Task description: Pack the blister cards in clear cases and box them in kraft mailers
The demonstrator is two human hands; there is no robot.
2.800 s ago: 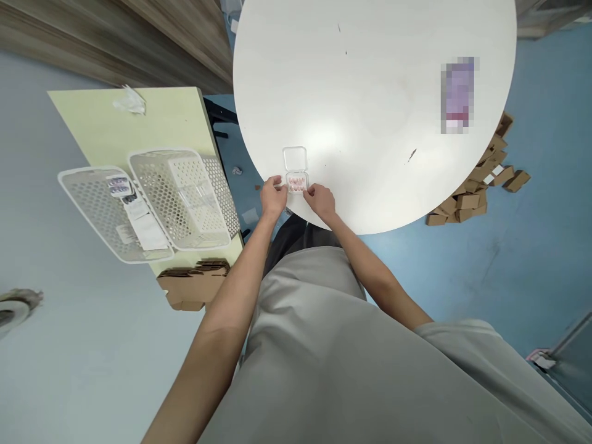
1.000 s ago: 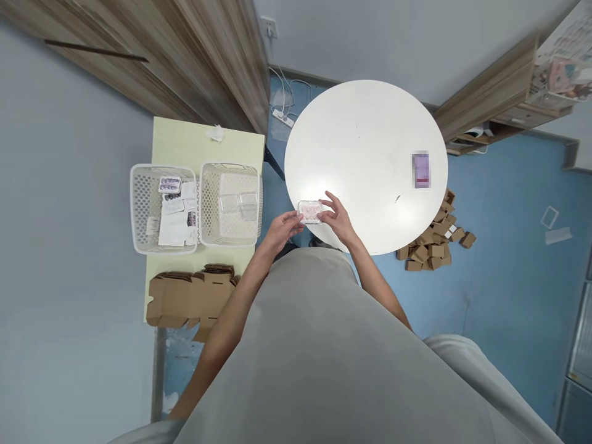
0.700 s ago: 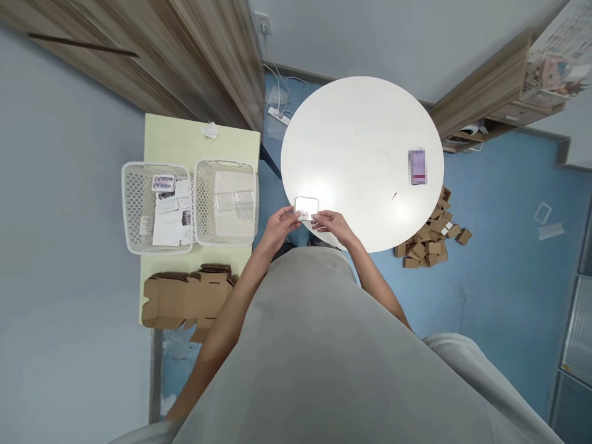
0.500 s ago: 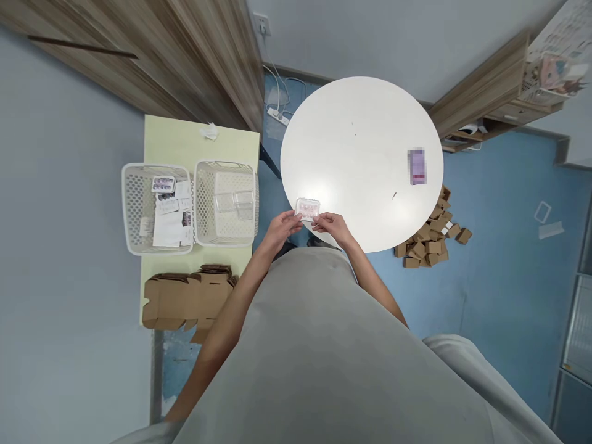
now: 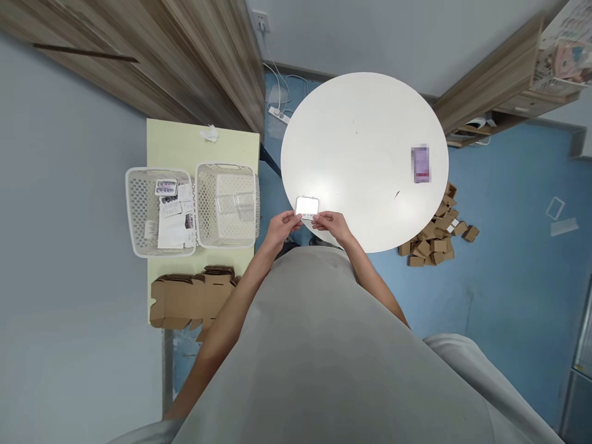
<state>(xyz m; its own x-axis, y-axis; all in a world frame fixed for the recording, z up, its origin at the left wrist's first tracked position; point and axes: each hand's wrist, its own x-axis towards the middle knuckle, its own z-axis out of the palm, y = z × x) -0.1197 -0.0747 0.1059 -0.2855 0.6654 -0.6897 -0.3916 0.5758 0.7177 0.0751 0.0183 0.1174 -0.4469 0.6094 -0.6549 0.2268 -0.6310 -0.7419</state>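
A small clear plastic case [image 5: 307, 206] is held between both hands at the near left edge of the white round table [image 5: 365, 135]. Bright glare covers most of its lid, so its contents are hard to make out. My left hand [image 5: 280, 227] is closed on the case's lower left corner, thumb on top. At its lower right corner, my right hand [image 5: 333, 224] pinches it between thumb and fingers.
Left of me, a pale yellow table [image 5: 178, 142] bears a white basket [image 5: 134, 213] with cases and cards, another basket [image 5: 203, 237] with clear plastic trays, and flat cardboard boxes [image 5: 185, 300]. A blurred purple item [image 5: 421, 164] lies on the round table. Small cardboard boxes [image 5: 437, 245] are heaped on the floor.
The case has tilted slightly, and glare now hides the pink contents seen before. Both hands keep their hold in nearly the same place. The camera view has shifted a little.
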